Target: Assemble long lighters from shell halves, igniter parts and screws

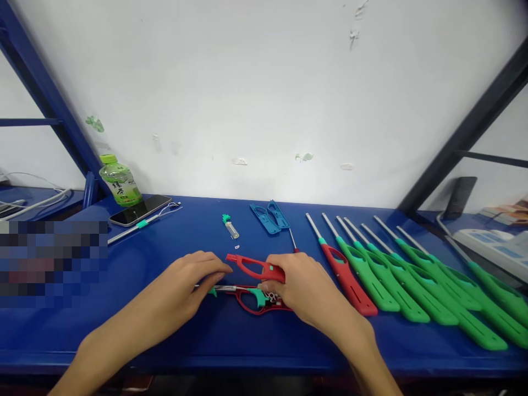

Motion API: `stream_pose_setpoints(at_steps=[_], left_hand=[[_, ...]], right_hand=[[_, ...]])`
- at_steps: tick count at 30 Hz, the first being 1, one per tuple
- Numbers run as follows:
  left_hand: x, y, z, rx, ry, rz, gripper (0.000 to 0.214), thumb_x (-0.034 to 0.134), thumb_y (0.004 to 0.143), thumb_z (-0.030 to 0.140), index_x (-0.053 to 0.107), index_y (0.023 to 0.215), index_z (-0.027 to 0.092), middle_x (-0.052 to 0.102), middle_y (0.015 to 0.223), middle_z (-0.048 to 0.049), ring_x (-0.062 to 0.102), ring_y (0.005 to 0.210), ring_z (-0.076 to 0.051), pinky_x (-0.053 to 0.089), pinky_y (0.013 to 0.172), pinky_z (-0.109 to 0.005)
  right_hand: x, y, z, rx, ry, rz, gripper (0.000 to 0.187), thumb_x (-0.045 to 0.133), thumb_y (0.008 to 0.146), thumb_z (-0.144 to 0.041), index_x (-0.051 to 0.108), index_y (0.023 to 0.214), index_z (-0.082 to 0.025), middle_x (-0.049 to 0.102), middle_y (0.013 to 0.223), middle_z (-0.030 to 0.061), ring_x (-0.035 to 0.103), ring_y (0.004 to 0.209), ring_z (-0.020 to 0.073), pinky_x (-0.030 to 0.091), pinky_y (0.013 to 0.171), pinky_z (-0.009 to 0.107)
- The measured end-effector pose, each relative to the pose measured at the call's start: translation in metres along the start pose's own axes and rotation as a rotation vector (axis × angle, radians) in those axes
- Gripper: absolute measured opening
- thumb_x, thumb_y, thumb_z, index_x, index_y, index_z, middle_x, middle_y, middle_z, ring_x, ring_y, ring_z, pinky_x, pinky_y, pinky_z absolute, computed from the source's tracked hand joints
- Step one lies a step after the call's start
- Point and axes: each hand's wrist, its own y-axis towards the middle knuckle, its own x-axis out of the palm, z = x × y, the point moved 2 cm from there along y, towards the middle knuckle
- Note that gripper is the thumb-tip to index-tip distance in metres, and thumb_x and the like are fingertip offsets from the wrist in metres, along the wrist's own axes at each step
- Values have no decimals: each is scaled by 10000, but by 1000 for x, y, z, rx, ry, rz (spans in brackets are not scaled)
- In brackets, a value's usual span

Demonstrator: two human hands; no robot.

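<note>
My right hand (303,280) grips a red lighter handle half-shell (251,267), which is raised and slightly tilted over the lower part. Beneath it lies an opened long-nosed gas lighter: its lower red half-shell (258,312) holds a green trigger (259,297) and some thin wires (272,297). My left hand (187,283) is closed in a pinch around the metal lighter tube (226,287), by a green collar (213,292). The fingertips partly hide the tube, and my right fingers cover the rear of both shells.
Several assembled green lighters (388,275) and a red lighter (348,280) lie in a row on the right. Behind my hands are a small clear fuel tank (231,229), a blue hinged case (264,219) and a thin screwdriver (292,240). A phone (140,210) and bottle (120,181) stand back left.
</note>
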Motion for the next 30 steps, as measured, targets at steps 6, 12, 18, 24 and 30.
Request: stream_pose_setpoints(at_steps=[6,12,18,24,30], left_hand=[[-3,-5,-2,1,-2,-67,204,563,1104,290,749,1168,345,754,1164,42,681,1079,-181,487,987,-289],[10,-3,1,5,-37,-138,193,586,1106,289,743,1200,353,735,1229,27,675,1127,-180,490,1012,-283],[10,-1,2,-21,-27,-115,142,637,1070,247,757,1087,321,759,1089,44,694,986,-179,482,914,-290],[8,4,3,-19,-68,-113,187,666,1019,155,785,976,293,761,987,51,710,892,-144,479,807,-238],[11,3,0,-30,-59,-93,199,691,991,128,786,887,268,734,895,43,695,799,-134,464,723,-235]], right_hand=[[-2,-2,-1,-7,-23,16,271,828,890,-213,604,738,-235,588,620,-57,411,580,137,206,551,286],[-7,-4,-1,-1,-20,-4,292,801,937,-276,596,734,-233,670,693,-51,495,628,138,241,568,282],[-13,-5,-3,19,-7,-18,283,783,959,-305,610,747,-234,699,720,-45,523,630,137,249,564,288],[-13,-5,-7,22,30,-97,287,864,880,-443,682,769,-250,691,709,-47,551,659,153,272,563,289],[-10,-4,-4,17,23,-153,330,940,775,-511,717,801,-270,656,679,-68,527,634,150,257,560,293]])
